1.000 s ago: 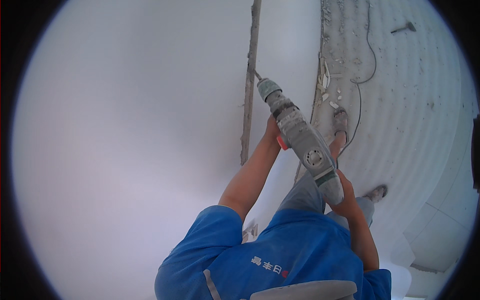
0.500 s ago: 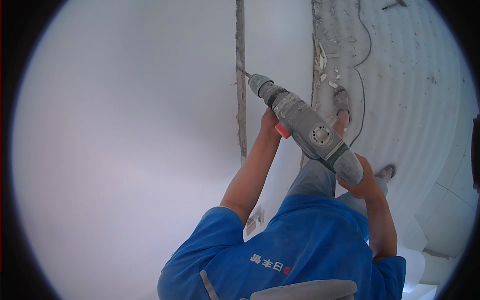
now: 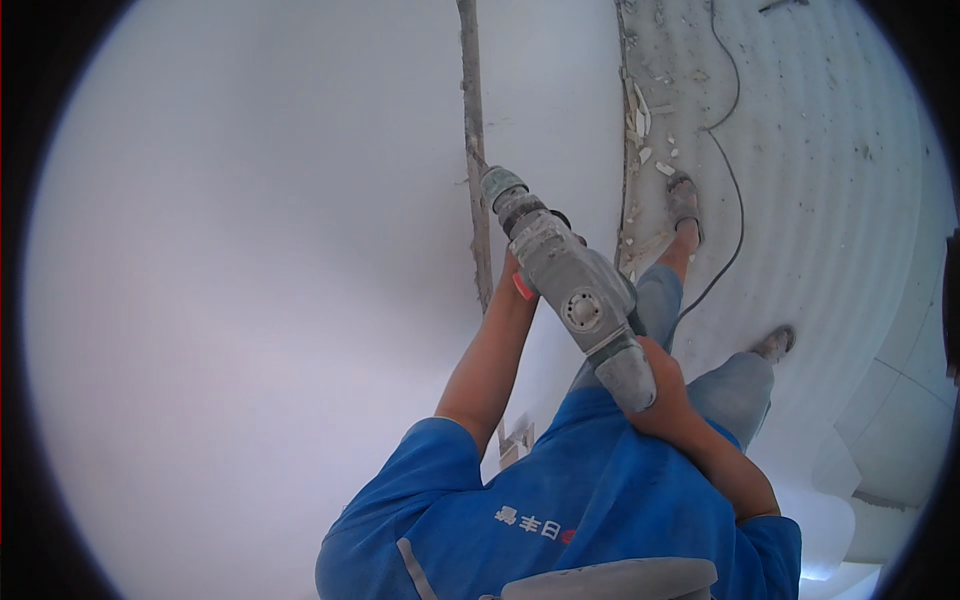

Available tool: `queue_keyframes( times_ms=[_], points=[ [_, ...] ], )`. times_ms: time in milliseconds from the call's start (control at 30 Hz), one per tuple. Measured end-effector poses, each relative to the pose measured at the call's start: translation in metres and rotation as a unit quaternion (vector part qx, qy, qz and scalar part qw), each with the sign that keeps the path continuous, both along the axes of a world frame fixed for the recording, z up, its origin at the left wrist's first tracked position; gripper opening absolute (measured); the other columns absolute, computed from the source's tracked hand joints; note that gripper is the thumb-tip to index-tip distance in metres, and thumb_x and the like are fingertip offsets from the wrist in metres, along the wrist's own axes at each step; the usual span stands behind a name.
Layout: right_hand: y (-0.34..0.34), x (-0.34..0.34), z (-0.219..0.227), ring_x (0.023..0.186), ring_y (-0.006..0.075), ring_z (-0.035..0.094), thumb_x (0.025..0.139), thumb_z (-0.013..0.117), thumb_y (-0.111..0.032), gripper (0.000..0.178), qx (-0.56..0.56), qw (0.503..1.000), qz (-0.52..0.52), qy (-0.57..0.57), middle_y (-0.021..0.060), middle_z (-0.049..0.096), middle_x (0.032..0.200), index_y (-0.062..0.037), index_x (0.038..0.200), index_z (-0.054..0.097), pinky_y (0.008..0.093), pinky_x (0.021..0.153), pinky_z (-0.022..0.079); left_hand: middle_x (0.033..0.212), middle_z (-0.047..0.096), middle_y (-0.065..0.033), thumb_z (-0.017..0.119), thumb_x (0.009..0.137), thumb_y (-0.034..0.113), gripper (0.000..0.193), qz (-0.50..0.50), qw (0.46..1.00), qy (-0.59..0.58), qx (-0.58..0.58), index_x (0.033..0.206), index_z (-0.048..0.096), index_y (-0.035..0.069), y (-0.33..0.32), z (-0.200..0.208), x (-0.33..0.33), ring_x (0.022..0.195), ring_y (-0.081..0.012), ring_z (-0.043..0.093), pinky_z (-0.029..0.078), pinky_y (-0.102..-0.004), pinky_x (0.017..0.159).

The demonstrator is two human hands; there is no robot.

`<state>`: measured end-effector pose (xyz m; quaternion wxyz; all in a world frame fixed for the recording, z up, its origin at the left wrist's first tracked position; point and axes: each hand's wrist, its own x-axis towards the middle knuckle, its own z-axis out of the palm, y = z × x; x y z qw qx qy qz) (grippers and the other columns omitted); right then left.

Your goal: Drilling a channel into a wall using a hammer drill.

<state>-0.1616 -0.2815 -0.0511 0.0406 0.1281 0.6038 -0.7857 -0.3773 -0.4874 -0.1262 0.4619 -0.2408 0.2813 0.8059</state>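
Observation:
A dusty grey rotary hammer drill slants across in front of me, its chuck up and to the left. Its bit reaches the rough grey groove cut down the white wall. My right hand is closed round the rear grip, partly behind the drill's back end. Beneath the front part of the body, beside a red piece, my left hand supports the tool; most of its fingers are hidden.
Broken white chips and dust lie along the wall's foot. A dark cable winds over the dusty floor. A dark tool lies at the far edge. Low on the wall is a box-like opening near my left elbow.
The drill's rear end and my right hand have swung left and toward me. The chuck is closer to the groove, and less of the bit shows. My left hand has shifted slightly left.

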Motion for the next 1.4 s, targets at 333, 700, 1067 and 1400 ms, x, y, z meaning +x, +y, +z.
queue_keyframes(
  times_ms=[333,700,1067,1400],
  points=[
    [-0.044,-0.005,-0.018,0.082,0.0357,0.064,0.076,0.071,-0.003,0.035,0.010,0.999,-0.020,0.028,0.0167,0.062,0.089,-0.0029,0.107,0.055,0.0385,0.072,0.051,0.078,0.060,-0.0144,0.060,0.088,0.056,0.053,0.010,0.992,0.015,-0.124,0.069,0.055,0.007,0.005,0.006,-0.033,0.059,-0.0284,0.064,0.056,-0.0363,0.055],
    [-0.037,-0.006,-0.067,0.096,0.0378,0.058,0.071,0.071,0.000,0.041,-0.076,0.997,-0.001,0.026,0.0182,0.058,0.100,-0.0015,0.110,0.057,0.0406,0.082,0.048,0.092,0.065,-0.0177,0.047,0.097,0.050,0.045,0.024,0.996,0.025,-0.084,0.080,0.061,0.011,-0.028,-0.047,-0.041,0.078,-0.0351,0.066,0.057,-0.0513,0.071],
    [-0.044,0.001,-0.097,0.099,0.0364,0.060,0.070,0.074,-0.002,0.044,-0.086,0.994,0.022,0.059,0.0161,0.059,0.104,-0.0033,0.111,0.058,0.0392,0.085,0.048,0.076,0.066,-0.0121,0.047,0.098,0.047,0.044,-0.020,0.995,0.032,-0.088,0.077,0.063,0.011,-0.017,-0.031,-0.045,0.079,-0.0312,0.066,0.058,-0.0491,0.068],
    [-0.052,-0.001,-0.121,0.103,0.0386,0.054,0.066,0.075,-0.003,0.050,0.077,0.990,-0.009,0.121,0.0168,0.059,0.109,-0.0035,0.113,0.057,0.0400,0.089,0.046,0.070,0.062,-0.0114,0.051,0.094,0.056,0.051,-0.069,0.986,-0.074,-0.132,0.079,0.058,0.008,0.014,-0.025,-0.058,0.055,-0.0253,0.063,0.055,-0.0392,0.053]
  ],
)
